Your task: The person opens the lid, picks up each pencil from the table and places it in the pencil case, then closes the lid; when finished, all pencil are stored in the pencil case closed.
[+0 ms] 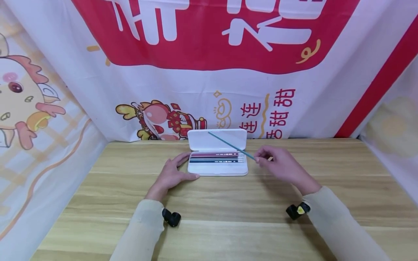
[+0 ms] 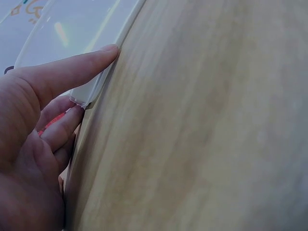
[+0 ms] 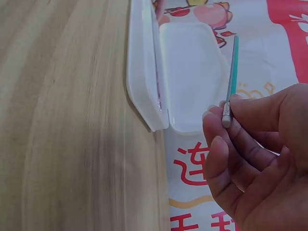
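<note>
A white pencil case (image 1: 218,169) lies with its lid (image 1: 199,139) raised on the table. Several dark red and dark blue pencils (image 1: 213,158) lie side by side in its rear half. My left hand (image 1: 171,173) holds the case's left end, thumb along the front edge and fingers round the far side. Pinched between thumb and fingertips of my right hand (image 1: 281,163) is a teal pencil (image 1: 230,145), held by its eraser end. It slants up leftward across the lid. In the right wrist view the eraser tip (image 3: 226,121) shows near the fingertips.
The wooden table (image 1: 225,232) ends at the back against a hanging white and red printed cloth (image 1: 209,83). More printed cloth (image 1: 29,170) hangs at the left side. Small black cameras sit at both wrists.
</note>
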Demonstrator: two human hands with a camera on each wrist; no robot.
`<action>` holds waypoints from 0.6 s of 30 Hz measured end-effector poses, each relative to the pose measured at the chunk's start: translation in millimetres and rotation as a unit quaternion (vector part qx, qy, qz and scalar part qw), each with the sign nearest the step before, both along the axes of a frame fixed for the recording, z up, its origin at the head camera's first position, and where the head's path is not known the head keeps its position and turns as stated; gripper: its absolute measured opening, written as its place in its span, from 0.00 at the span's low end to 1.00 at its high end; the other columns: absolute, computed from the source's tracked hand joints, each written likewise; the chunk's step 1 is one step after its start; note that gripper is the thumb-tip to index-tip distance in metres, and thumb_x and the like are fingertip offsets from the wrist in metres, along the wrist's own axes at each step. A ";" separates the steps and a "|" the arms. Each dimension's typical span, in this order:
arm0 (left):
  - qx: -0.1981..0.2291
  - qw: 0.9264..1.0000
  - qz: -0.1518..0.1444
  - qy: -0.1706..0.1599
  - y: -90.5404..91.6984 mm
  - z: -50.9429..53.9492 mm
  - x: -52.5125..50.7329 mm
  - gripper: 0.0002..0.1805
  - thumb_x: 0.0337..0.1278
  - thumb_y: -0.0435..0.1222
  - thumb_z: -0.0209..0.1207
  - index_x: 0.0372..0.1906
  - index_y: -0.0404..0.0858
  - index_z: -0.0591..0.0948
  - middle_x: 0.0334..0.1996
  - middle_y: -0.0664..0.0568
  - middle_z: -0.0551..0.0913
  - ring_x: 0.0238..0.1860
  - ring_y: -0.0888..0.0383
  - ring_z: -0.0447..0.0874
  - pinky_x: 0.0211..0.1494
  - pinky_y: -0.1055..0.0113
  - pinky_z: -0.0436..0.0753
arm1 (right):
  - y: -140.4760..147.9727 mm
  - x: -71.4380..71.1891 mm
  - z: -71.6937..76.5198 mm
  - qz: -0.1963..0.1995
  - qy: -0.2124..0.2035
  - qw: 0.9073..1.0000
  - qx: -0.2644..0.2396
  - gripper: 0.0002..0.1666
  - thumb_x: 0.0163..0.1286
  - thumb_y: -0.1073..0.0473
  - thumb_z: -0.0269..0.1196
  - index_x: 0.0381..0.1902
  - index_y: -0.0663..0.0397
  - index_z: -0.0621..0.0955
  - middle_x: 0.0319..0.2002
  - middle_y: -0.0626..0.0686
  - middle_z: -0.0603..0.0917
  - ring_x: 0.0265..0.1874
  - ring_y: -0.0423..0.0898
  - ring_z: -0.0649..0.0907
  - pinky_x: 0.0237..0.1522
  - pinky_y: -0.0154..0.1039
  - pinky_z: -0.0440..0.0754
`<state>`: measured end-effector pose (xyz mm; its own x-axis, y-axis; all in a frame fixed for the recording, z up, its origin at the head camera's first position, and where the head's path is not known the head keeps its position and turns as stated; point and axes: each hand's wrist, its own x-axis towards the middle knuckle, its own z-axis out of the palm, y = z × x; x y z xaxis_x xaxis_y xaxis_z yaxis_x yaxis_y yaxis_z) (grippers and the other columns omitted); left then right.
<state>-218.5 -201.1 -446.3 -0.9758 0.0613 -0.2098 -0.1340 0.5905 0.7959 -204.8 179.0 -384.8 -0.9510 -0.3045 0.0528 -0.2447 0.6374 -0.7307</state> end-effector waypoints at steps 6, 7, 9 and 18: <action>0.009 1.000 0.001 0.002 1.9 1.3 0.0 0.51 0.52 0.50 0.81 0.81 0.61 0.70 0.84 0.56 0.66 0.90 0.37 0.32 0.88 0.29 0.33 | -10.3 -20.0 -3.3 0.009 0.024 0.999 0.021 0.06 0.80 0.62 0.64 0.47 0.53 0.87 0.42 0.54 0.88 0.42 0.50 0.83 0.44 0.41 0.85; 0.010 1.000 0.000 0.002 1.9 1.3 -0.1 0.50 0.52 0.50 0.81 0.81 0.61 0.70 0.84 0.56 0.66 0.90 0.37 0.32 0.88 0.29 0.33 | -12.4 -23.1 -4.4 0.011 0.026 0.999 0.021 0.06 0.80 0.63 0.64 0.47 0.54 0.87 0.42 0.54 0.88 0.42 0.50 0.83 0.45 0.42 0.85; 0.011 1.000 0.000 0.002 2.1 1.4 0.2 0.50 0.52 0.50 0.81 0.81 0.61 0.70 0.84 0.56 0.67 0.90 0.36 0.32 0.88 0.28 0.33 | -16.9 -28.9 -7.0 0.014 0.029 0.999 0.021 0.06 0.79 0.64 0.64 0.46 0.55 0.88 0.42 0.54 0.88 0.42 0.50 0.83 0.46 0.42 0.85; 0.009 1.000 0.004 0.001 1.1 1.6 2.0 0.51 0.51 0.50 0.82 0.81 0.60 0.70 0.84 0.56 0.66 0.90 0.35 0.32 0.87 0.26 0.34 | -37.2 -45.3 -22.2 0.016 0.062 0.996 0.055 0.05 0.78 0.64 0.66 0.44 0.54 0.89 0.41 0.52 0.89 0.40 0.48 0.83 0.47 0.47 0.85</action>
<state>-216.5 -199.9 -444.7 -0.9765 0.0582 -0.2076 -0.1372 0.5750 0.8066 -250.1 141.8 -406.9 -0.9291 -0.3449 0.1337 -0.3499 0.7023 -0.6199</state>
